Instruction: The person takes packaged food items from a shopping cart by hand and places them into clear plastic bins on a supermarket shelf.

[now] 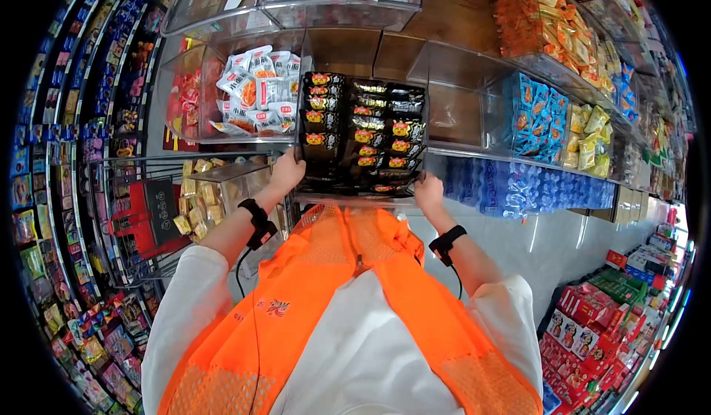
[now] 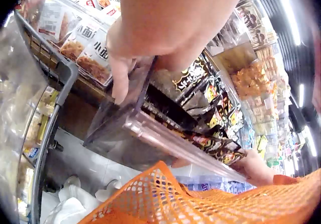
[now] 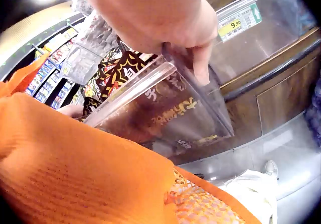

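A clear plastic bin full of black snack packets is held at the shelf front, close to the orange vest. The left hand grips its left side wall; in the left wrist view that hand has its fingers outside the wall. On the opposite side the right hand grips the wall, and in the right wrist view the hand curls over the top corner. Through the clear wall, packets with yellow lettering show.
White packets fill a bin to the left. Blue packets and orange packets sit to the right. A cart with a red panel stands at left. Blue bottle packs lie below the shelf; red boxes are at lower right.
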Demonstrator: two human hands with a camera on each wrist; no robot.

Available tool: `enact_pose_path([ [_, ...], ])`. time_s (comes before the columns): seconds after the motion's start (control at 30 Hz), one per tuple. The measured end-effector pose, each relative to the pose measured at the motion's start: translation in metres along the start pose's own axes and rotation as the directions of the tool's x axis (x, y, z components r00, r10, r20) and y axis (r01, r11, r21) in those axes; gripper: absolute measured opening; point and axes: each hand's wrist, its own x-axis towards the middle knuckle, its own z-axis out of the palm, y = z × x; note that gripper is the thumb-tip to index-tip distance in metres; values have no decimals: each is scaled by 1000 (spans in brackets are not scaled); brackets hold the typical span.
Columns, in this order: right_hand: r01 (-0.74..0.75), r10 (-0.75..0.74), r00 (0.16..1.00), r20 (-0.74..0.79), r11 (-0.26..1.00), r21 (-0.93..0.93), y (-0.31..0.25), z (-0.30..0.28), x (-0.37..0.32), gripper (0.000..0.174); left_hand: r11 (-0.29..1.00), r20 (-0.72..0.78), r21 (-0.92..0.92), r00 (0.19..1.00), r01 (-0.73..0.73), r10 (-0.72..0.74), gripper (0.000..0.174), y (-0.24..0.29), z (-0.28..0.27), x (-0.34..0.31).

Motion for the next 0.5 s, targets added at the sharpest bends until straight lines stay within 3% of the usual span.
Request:
enact_pose_path([
  [0.07,-24,24,1000,15,999,21,-2,3,1,17,994,-113,-41,989,-97,91,26,-3,3,14],
  [0.13,-47,46,999,16,998,52,0,5,0,18,997,-82,35,994,-75,77,30,-5,1,25],
  [0.17,-51,51,999,1,997,63,-2,6,5,18,993,68,-113,997,42,-34,37,-4,-3,33],
  [0.2,-57,58,998,-2,996,67,-2,5,7,18,994,64,-109,998,32,-25,37,-13,2,37],
  [0.3,-78,81,996,-32,995,67,-1,5,12,18,987,70,155,997,-44,34,38,-32,22,46],
  [0.43,-66,68,997,-24,995,73,-4,-2,16,22,990,144,138,989,5,-25,37,-5,7,23],
  [0.5,-59,59,998,38,998,8,-9,-7,15,26,989,139,143,990,-32,12,36,1,1,20],
])
